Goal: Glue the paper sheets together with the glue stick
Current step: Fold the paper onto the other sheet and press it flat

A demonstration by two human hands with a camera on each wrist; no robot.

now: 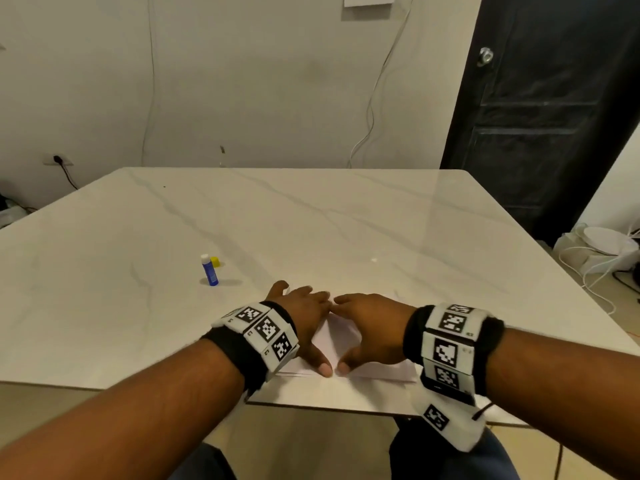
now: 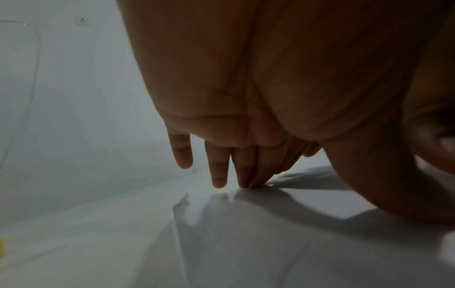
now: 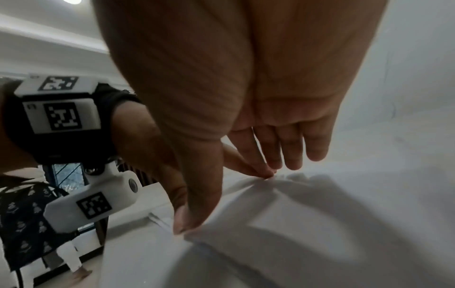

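Note:
White paper sheets [image 1: 337,336] lie stacked near the table's front edge. Both hands rest flat on them, side by side. My left hand [image 1: 304,313] presses the left half with straight fingers [image 2: 219,175], thumb near the front edge. My right hand [image 1: 370,323] presses the right half, fingers [image 3: 290,152] straight and thumb tip touching the paper [image 3: 307,224]. The two thumbs almost meet in the head view. The blue glue stick [image 1: 209,270] stands upright and uncapped on the table, left of and beyond the hands. Its yellow cap [image 1: 215,261] lies just behind it.
The marble-look table [image 1: 311,220] stretches far beyond the hands. A dark door [image 1: 540,109] stands at the back right, and cables and white items lie on the floor at the right [image 1: 602,254]. The table's front edge [image 1: 329,408] is just below the paper.

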